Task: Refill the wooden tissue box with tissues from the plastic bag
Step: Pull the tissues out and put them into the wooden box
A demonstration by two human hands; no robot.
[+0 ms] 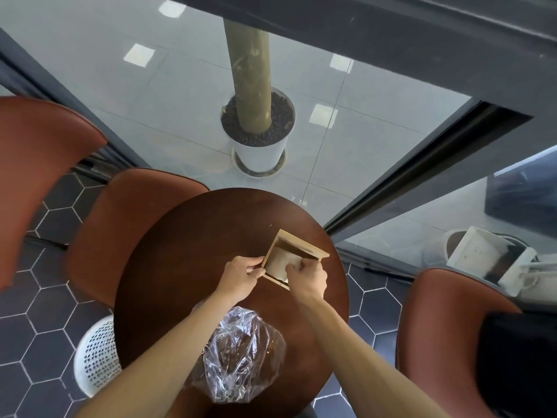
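A light wooden tissue box [298,246] lies open on the far right part of the round dark wooden table [180,267]. A pale stack of tissues [281,260] sits inside it. My left hand [241,276] pinches the box's left edge. My right hand [307,277] rests on the tissues with its fingers pressed down on them, covering the box's near right corner. A crumpled clear plastic bag [241,354] lies on the table's near side, between my forearms; I cannot tell what is inside it.
Brown chairs stand at the left [126,236], far left [36,164] and right [446,321]. A white perforated bin [96,354] sits on the floor at the lower left. Beyond the glass stands a white plant pot [259,140]; white containers [488,254] lie at the right.
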